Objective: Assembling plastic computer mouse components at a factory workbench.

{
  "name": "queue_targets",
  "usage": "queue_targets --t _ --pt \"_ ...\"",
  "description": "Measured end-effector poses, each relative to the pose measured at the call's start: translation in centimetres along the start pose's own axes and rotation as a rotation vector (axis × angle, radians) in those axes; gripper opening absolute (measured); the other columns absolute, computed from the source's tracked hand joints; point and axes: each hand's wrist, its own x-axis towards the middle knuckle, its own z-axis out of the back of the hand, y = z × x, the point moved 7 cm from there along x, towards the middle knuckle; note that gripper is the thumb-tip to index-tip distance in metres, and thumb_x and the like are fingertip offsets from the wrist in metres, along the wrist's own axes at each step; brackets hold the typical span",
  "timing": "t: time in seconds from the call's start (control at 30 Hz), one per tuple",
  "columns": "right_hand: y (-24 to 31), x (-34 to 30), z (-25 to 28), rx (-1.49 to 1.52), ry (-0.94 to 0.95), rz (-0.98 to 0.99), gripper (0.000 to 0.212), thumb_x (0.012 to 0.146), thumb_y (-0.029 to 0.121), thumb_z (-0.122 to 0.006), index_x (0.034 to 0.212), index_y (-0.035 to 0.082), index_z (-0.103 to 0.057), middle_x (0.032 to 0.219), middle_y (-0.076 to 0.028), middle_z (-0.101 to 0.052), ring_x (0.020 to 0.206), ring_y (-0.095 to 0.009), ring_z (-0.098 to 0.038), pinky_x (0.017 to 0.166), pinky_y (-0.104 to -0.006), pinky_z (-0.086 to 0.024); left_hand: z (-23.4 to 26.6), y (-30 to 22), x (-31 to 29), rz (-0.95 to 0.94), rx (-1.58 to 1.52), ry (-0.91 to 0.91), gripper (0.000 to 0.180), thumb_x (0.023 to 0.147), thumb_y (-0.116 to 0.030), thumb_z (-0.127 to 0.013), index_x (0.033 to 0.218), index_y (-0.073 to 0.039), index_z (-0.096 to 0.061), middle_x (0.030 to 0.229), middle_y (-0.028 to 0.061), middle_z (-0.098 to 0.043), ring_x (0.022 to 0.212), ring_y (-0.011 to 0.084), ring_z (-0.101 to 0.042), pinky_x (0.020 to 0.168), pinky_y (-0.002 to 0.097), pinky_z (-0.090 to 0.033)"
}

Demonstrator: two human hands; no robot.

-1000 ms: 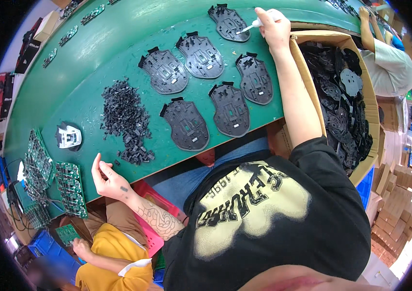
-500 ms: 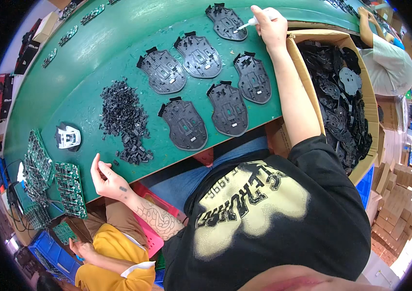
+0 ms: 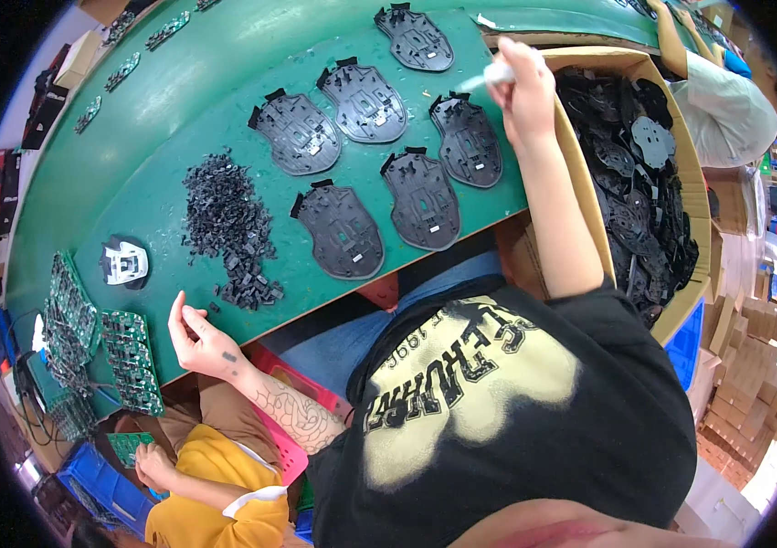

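White bottle (image 3: 498,74) is motion-blurred; its body is mostly hidden by the right hand (image 3: 529,96), which is clamped round it. Thin nozzle smears out against the green table (image 3: 155,137), just beside the top of the right-hand black plate (image 3: 468,142); can't tell its height or whether anything's coming out. Left hand (image 3: 203,343) is at the table edge near the small-parts pile (image 3: 228,224), fingers part-curled, thumb apart, nothing seen in it; inner palm is partly hidden. Lower parts in the cardboard box (image 3: 574,137) are buried. Co-worker in yellow (image 3: 210,470) is partly lost in the dark rim.

Vs 1 s ago: nozzle was at the far plate (image 3: 416,38), now off it and nearer the body. Six plates still laid out; left hand pose about unchanged.
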Motion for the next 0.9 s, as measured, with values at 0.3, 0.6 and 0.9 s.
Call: queue_targets --t 0.3,0.6,0.9 --pt "2.3 -8.8 4.1 -0.317 -0.083 0.065 0.021 0.087 0.013 -0.063 0.07 0.006 -0.052 0.055 0.001 -0.051 0.042 -0.003 -0.043 0.038 -0.0185 -0.03 -0.1 -0.3 0.2 -0.028 0.081 0.0 0.019 0.091 -0.009 -0.055 0.101 -0.004 -0.07 0.074 0.0036 -0.062 0.06 0.0119 -0.052 0.055 0.0276 -0.042" --pt "1.9 -9.0 4.9 -0.382 -0.192 0.149 0.021 0.086 0.01 -0.067 0.071 0.007 -0.051 0.059 0.004 -0.052 0.048 -0.001 -0.044 0.043 -0.0176 -0.031 -0.3 -0.2 0.2 -0.053 0.091 0.0 0.019 0.092 -0.01 -0.055 0.101 -0.004 -0.07 0.076 0.0035 -0.063 0.061 0.0115 -0.051 0.055 0.0269 -0.042" --pt "1.9 -9.1 4.8 -0.401 -0.184 0.111 0.02 0.084 0.008 -0.068 0.071 0.007 -0.053 0.062 0.004 -0.053 0.054 -0.001 -0.046 0.048 -0.0173 -0.034 -0.4 -0.1 0.1 -0.022 0.095 0.011 0.019 0.092 -0.009 -0.054 0.101 -0.003 -0.07 0.079 0.0033 -0.064 0.061 0.0113 -0.051 0.055 0.0268 -0.041"
